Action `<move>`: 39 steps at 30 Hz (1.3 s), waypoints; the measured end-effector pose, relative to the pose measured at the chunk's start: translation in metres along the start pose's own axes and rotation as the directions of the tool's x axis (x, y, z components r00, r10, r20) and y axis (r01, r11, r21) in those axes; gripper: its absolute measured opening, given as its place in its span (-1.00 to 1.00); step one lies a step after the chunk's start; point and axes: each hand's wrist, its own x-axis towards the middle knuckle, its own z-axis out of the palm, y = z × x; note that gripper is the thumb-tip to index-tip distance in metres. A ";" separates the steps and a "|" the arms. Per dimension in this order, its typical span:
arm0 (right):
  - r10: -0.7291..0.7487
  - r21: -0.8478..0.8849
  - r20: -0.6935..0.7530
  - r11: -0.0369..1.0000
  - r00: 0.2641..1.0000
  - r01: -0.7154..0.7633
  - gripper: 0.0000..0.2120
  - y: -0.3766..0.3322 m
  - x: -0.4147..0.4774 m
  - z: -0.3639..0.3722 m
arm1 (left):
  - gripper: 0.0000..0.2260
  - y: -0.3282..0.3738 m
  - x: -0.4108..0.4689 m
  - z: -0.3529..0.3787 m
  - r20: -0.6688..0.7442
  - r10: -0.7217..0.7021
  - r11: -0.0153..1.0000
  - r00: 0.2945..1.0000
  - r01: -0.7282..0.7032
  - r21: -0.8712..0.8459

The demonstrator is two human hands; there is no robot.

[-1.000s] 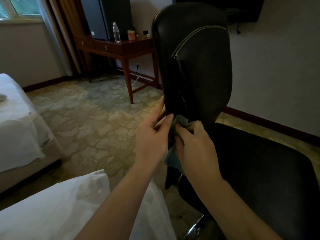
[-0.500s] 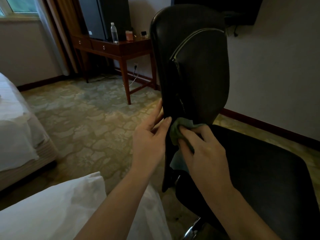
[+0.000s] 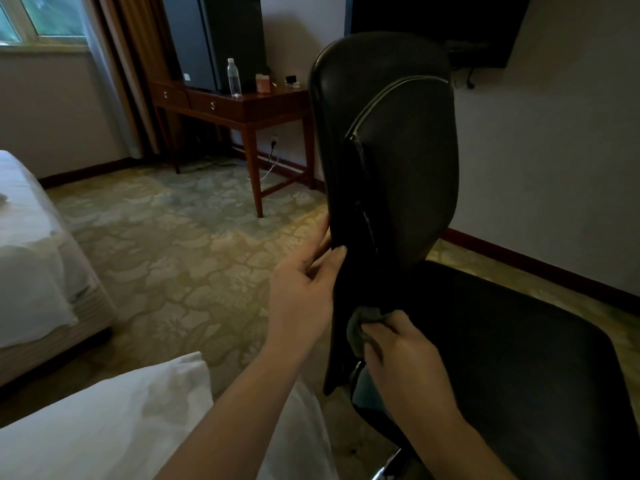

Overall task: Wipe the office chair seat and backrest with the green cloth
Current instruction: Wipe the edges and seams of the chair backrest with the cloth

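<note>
Work is low on the backrest point(image 3: 398, 150). The right hand point(image 3: 405, 355) curls round the green cloth point(image 3: 362, 323) and presses it there. The left hand point(image 3: 304, 289) pinches the backrest edge. I think the seat point(image 3: 519, 358) and upper back are left to wipe.

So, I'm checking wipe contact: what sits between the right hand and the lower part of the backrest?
In the head view, the bunched green cloth lies between the right hand and the lower backrest, held against it by the fingers.

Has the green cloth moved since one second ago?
Yes. The green cloth went down the backrest edge, toward the seat, with the right hand.
</note>
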 end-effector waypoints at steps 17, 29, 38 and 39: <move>-0.025 -0.065 -0.180 0.998 0.983 0.013 -0.82 -0.029 0.027 0.001 | -0.58 0.000 -0.003 0.002 -0.022 0.023 0.999 0.999 -0.023 0.029; -0.036 0.103 -0.277 0.992 0.960 0.067 -0.66 0.009 -0.007 -0.003 | -0.57 -0.004 -0.003 0.000 -0.004 0.024 0.998 1.000 -0.024 0.061; -0.063 0.004 -0.264 0.998 0.963 0.066 -0.74 -0.010 0.020 -0.001 | -0.56 -0.005 0.002 -0.007 0.068 -0.076 0.997 0.995 0.076 0.008; -0.064 -0.013 -0.259 0.998 0.964 0.063 -0.76 -0.010 0.019 0.003 | -0.56 -0.005 0.002 -0.007 0.075 -0.080 0.997 0.994 0.080 0.001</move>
